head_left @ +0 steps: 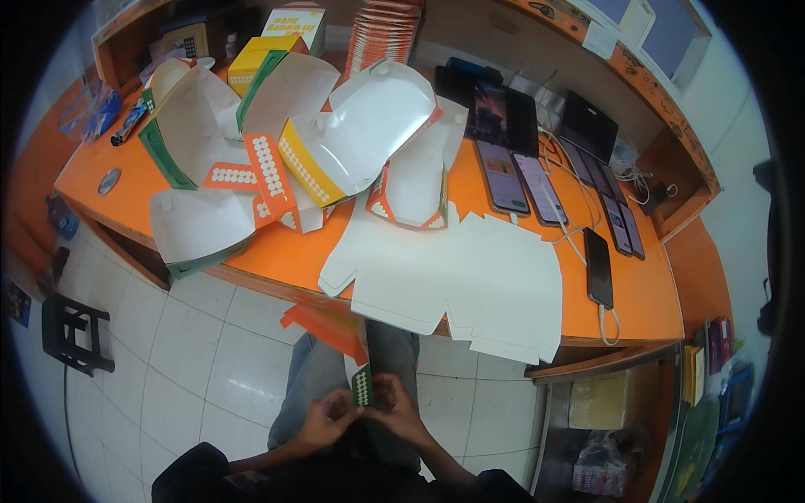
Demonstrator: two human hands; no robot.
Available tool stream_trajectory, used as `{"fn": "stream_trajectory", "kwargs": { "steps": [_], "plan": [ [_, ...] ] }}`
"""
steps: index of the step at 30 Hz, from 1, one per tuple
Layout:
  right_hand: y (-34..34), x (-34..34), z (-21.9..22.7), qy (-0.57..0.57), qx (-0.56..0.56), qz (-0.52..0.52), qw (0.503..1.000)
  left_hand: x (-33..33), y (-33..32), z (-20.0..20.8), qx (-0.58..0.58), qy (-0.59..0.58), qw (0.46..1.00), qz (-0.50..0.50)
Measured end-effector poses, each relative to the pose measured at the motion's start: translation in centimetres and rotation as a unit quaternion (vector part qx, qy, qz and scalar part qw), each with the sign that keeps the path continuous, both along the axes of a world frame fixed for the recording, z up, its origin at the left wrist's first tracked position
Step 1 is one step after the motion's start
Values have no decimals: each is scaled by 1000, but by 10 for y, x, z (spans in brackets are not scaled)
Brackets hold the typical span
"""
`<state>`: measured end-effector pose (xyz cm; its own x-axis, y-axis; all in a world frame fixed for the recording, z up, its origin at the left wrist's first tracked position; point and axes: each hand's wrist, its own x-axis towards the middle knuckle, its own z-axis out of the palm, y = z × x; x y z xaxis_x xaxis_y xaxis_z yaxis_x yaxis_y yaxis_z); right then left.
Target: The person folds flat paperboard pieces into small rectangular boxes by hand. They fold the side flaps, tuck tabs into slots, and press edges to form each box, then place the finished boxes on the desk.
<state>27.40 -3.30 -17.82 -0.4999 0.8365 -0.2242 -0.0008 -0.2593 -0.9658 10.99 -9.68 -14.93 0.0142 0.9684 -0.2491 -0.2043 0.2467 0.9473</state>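
Above my lap, both hands grip a partly folded cardboard food box (361,387), with a green dotted flap toward me and an orange side stretching toward the table edge. My left hand (327,419) pinches the flap's left side near its lower corner. On the opposite side, my right hand (397,409) has its fingers curled behind the flap and its thumb low on it. Flat, unfolded white box blanks (457,281) lie beyond my hands, overhanging the table's front edge. Farther left is a pile of folded open boxes (369,126), white inside with green, yellow and orange sides.
Several phones (503,178) with charging cables lie on the right of the orange table (637,293). A tall stack of orange-edged cartons (381,38) stands at the back. A black stool (75,334) is on the tiled floor at left; shelves (599,402) are at lower right.
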Motion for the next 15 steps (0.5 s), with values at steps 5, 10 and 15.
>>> {"fn": "stream_trajectory", "kwargs": {
  "steps": [5, 10, 15],
  "plan": [
    [-3, -5, -5, -100, 87, -68, 989, 2, 5, 2, 35, 40, 998, 37],
    [-2, -7, 7, -96, 82, -85, 988, 3, 11, 5, 52, 74, 995, 51],
    [-2, -7, 15, -77, 61, -56, 994, 1, 9, 6, 5, 108, 994, 27]
  ]
}}
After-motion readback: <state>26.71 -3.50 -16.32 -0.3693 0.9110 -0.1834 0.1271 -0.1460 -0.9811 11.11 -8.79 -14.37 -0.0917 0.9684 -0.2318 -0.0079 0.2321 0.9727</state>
